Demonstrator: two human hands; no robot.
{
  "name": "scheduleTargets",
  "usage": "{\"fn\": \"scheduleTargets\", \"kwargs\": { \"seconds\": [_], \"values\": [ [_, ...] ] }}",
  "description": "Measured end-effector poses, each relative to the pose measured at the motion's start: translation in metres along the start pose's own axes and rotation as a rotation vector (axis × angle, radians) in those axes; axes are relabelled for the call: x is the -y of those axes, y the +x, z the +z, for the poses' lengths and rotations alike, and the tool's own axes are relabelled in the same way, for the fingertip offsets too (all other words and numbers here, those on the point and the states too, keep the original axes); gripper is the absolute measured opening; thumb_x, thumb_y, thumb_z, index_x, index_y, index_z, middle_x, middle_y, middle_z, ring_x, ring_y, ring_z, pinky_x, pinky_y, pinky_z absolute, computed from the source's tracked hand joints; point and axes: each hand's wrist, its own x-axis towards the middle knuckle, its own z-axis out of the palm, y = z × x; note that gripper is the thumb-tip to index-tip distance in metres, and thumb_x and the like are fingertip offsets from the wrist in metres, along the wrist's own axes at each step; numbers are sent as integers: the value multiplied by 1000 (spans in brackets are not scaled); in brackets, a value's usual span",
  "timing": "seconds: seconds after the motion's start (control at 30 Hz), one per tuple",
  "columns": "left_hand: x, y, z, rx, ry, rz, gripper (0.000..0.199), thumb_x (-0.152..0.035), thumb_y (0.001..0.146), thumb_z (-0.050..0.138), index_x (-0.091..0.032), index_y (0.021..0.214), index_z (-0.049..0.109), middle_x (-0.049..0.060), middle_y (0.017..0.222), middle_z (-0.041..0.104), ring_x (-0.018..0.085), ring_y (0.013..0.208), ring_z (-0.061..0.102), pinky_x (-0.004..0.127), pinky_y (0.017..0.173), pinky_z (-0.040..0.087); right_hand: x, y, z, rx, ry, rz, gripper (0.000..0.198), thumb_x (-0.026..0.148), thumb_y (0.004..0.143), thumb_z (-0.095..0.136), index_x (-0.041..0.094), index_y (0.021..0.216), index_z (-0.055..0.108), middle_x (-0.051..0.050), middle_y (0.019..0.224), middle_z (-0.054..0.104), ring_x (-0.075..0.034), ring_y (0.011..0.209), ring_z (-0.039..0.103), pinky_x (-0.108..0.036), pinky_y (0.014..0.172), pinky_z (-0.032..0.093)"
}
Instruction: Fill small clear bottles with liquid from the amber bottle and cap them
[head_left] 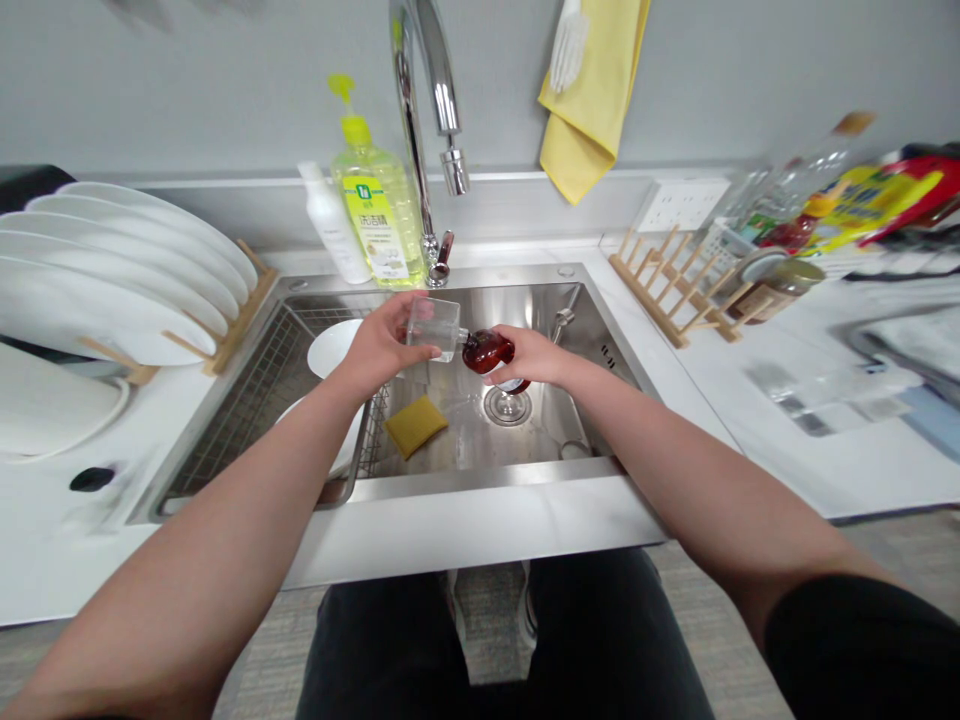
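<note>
My left hand (pixel 386 335) is wrapped round a clear, square-sided bottle (pixel 439 330), tilted with its short neck pointing right. In my right hand (pixel 525 357) is a dark red-brown bottle (pixel 487 350) with a whitish label, also tipped over. The two necks come together between my hands, over the steel sink (pixel 480 440); whether they touch I cannot tell. Below lies a yellow sponge (pixel 416 427) on the basin floor, left of the drain (pixel 508 405). A wire rack (pixel 247 400) with white dishes (pixel 330 347) sits in the sink's left part, partly behind my left forearm.
The faucet (pixel 454 165) arches over the back rim beside a yellow-green dish soap bottle (pixel 379 215) and a white bottle (pixel 334 225). White plates (pixel 112 270) stand in a wooden rack at left. Another wooden rack (pixel 667 290) and a jar (pixel 776 290) are at right.
</note>
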Motion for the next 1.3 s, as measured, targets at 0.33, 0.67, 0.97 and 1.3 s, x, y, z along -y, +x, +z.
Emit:
{"fn": "scheduleTargets", "kwargs": {
  "seconds": [0.33,0.67,0.97,1.3],
  "values": [
    [4,-1,-3,0,-50,5,104,-23,59,110,-24,155,72,12,143,79,37,133,76,54,118,62,-5,2,2,-14,54,-23,65,31,67,105,22,124,77,-5,115,86,-30,108,80,-41,98,62],
    [5,-2,-6,17,-3,6,104,-28,62,110,-28,158,72,10,141,80,33,125,78,50,110,64,-4,1,1,-6,47,-9,66,31,65,105,21,124,78,-5,115,86,-31,109,80,-43,101,61],
    [3,-3,-6,20,38,16,104,-28,61,111,-31,158,73,10,140,80,37,135,75,49,108,63,-3,1,1,9,38,-29,62,34,66,105,21,120,78,-4,113,86,-30,106,79,-40,97,61],
    [7,0,-6,29,-5,39,112,-32,61,111,-30,164,68,10,144,78,38,136,74,54,119,61,-3,1,3,16,84,-24,61,34,64,104,22,117,76,-3,112,85,-30,108,80,-40,98,62]
  ]
}}
